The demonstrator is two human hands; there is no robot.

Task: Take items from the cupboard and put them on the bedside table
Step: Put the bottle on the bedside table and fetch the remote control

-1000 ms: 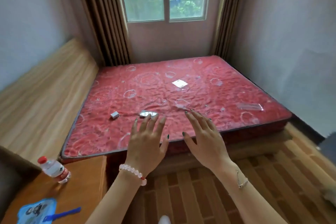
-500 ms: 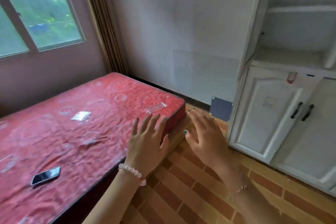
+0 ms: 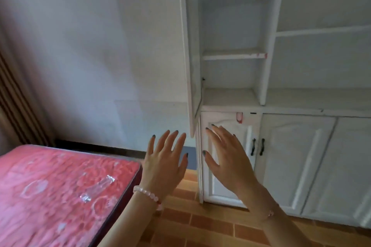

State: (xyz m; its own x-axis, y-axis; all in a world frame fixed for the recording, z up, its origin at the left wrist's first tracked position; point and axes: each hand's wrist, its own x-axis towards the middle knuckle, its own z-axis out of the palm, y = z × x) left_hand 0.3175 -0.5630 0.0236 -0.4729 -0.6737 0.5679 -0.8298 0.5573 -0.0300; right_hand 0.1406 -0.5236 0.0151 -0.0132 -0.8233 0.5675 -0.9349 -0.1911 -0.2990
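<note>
Left hand and right hand — both empty, fingers spread — raised before the white cupboard.

We see a white cupboard with black door handles at 3 o'clock, a red mattress with pale ring pattern at 8 o'clock, orange-brown brick-pattern floor, and dark nail polish on both hands.
</note>
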